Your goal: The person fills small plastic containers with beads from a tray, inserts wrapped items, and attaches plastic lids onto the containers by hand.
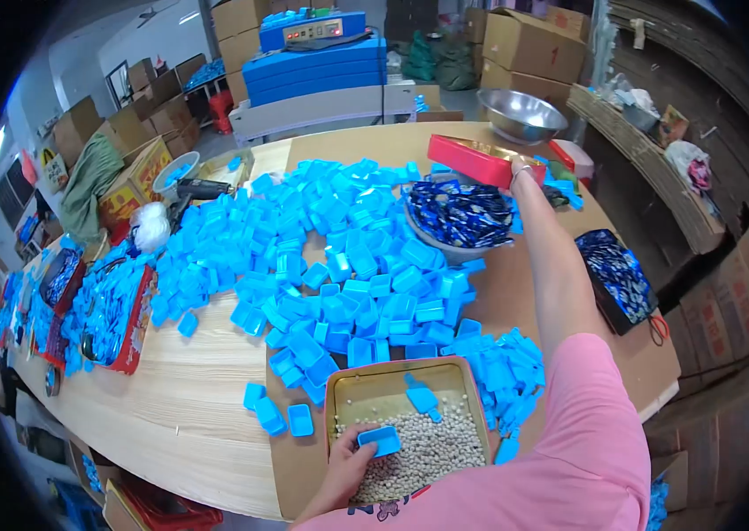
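Note:
My left hand [352, 465] grips a small blue plastic box [381, 441] with its hollow side up. Below it lies a rectangular tin [333, 398] partly filled with small pale beads [428, 451]. A blue plastic scoop-like piece [422, 396] rests on those beads. Stretched far forward, my right hand [521, 165] is at the right part of a red tin [463, 159] with a gold inside. Its fingers are mostly hidden, so whether they grip the tin cannot be made out. A bowl [454, 252] heaped with dark blue patterned packets [463, 212] stands just nearer.
Loose blue boxes [348, 292] pile across the table's middle, with flat blue pieces [503, 372] at their right. A metal bowl [523, 115] stands at the back. More patterned packets [618, 274] sit right. Filled red trays [131, 327] line the left. A blue machine [312, 71] stands beyond.

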